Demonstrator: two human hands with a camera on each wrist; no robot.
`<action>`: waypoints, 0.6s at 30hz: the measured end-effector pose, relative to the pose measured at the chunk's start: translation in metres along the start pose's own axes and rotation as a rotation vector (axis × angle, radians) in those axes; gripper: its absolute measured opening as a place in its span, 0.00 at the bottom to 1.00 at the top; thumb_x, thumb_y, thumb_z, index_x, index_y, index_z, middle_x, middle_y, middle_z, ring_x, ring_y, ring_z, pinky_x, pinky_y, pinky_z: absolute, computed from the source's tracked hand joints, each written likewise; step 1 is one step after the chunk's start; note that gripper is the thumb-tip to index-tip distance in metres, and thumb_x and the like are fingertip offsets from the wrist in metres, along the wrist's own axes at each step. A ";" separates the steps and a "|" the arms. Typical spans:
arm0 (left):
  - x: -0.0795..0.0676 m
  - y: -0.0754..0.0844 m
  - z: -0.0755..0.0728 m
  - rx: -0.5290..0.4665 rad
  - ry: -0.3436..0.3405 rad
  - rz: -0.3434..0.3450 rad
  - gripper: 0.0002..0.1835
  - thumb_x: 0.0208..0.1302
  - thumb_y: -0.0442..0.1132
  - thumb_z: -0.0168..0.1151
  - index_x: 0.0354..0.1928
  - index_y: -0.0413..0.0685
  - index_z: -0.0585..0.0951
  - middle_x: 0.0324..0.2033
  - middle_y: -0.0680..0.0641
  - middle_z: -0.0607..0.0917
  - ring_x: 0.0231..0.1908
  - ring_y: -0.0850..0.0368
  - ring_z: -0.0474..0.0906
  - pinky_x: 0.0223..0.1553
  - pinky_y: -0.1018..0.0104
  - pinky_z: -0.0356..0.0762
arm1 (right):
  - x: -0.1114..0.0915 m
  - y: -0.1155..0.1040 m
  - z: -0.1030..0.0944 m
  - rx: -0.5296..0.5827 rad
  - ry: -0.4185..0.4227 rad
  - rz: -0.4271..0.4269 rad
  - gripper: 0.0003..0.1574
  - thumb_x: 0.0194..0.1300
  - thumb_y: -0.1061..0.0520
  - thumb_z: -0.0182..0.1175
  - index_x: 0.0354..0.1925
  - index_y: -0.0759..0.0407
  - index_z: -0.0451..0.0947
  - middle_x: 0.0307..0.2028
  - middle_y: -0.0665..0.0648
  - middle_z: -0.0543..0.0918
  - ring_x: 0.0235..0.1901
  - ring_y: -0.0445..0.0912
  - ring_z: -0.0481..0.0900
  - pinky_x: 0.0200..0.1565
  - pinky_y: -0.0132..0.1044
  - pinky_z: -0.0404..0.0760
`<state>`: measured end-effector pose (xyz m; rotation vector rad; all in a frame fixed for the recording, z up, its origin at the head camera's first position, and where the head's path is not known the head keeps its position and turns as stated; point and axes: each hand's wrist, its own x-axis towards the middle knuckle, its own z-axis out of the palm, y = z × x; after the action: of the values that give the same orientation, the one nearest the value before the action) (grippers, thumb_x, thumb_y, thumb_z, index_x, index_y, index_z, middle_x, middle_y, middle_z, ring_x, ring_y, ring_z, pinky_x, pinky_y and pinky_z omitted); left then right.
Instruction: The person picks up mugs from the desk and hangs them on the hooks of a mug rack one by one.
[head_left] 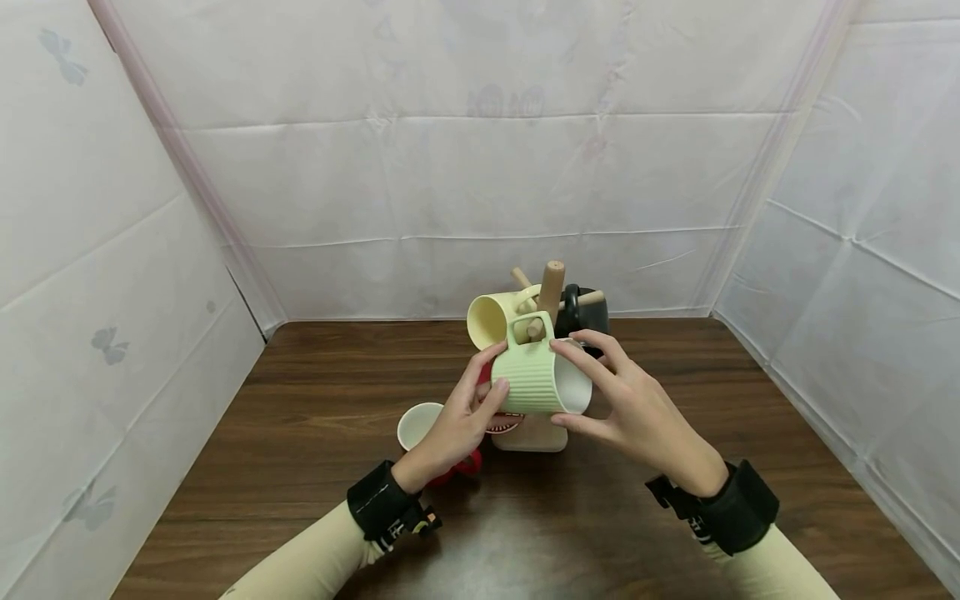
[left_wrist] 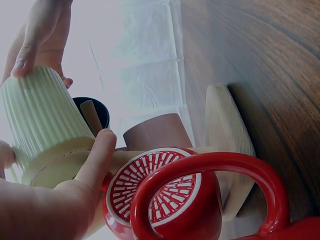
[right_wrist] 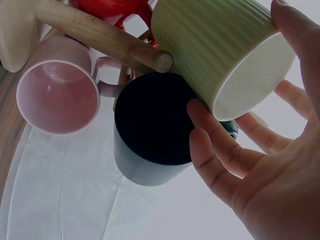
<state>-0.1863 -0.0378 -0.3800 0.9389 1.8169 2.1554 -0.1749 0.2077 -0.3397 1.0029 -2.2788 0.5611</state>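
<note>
A light green ribbed mug (head_left: 525, 379) lies sideways in the air, its handle up and its white inside facing right. My left hand (head_left: 467, 414) grips it at the base end, thumb on the near side. At the rim my right hand (head_left: 643, 408) holds it between thumb and fingers. Close behind stands a wooden mug tree (head_left: 552, 287). On it hang a yellow mug (head_left: 489, 322), a black mug (head_left: 592, 315), a red mug with a patterned base (left_wrist: 155, 187) and a pink mug (right_wrist: 59, 100). The green mug partly hides the tree in the head view.
A red mug with a white inside (head_left: 420, 423) rests on the brown wooden table (head_left: 322, 392), beside my left wrist and partly covered by it. White sheeting (head_left: 480, 183) encloses the table at the back and both sides.
</note>
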 end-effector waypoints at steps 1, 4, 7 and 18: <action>0.000 0.000 0.000 0.004 -0.001 0.000 0.27 0.74 0.38 0.40 0.71 0.57 0.51 0.54 0.34 0.71 0.50 0.46 0.74 0.45 0.38 0.71 | 0.000 0.000 0.000 -0.002 -0.002 0.003 0.51 0.46 0.38 0.69 0.67 0.45 0.62 0.62 0.57 0.63 0.43 0.43 0.72 0.33 0.38 0.78; 0.000 -0.001 0.000 0.013 0.000 -0.001 0.27 0.74 0.37 0.40 0.71 0.58 0.50 0.53 0.33 0.72 0.50 0.46 0.74 0.45 0.38 0.72 | -0.001 0.000 0.000 -0.008 -0.006 0.008 0.51 0.47 0.37 0.69 0.67 0.45 0.62 0.62 0.57 0.62 0.43 0.42 0.71 0.32 0.37 0.78; 0.000 -0.001 0.000 0.021 0.006 0.000 0.27 0.74 0.38 0.40 0.71 0.58 0.51 0.52 0.33 0.72 0.49 0.46 0.75 0.45 0.38 0.72 | -0.002 0.000 0.000 -0.010 -0.016 0.021 0.51 0.48 0.37 0.68 0.67 0.43 0.61 0.63 0.57 0.62 0.41 0.42 0.72 0.31 0.36 0.77; -0.002 0.003 0.002 0.043 0.022 -0.012 0.26 0.74 0.40 0.40 0.71 0.57 0.51 0.51 0.34 0.74 0.45 0.45 0.77 0.44 0.40 0.73 | -0.004 0.000 0.000 -0.012 -0.035 0.027 0.50 0.50 0.37 0.67 0.68 0.43 0.59 0.63 0.57 0.61 0.33 0.40 0.71 0.27 0.33 0.75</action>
<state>-0.1835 -0.0380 -0.3781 0.9144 1.8810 2.1368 -0.1725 0.2096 -0.3417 0.9850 -2.3265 0.5448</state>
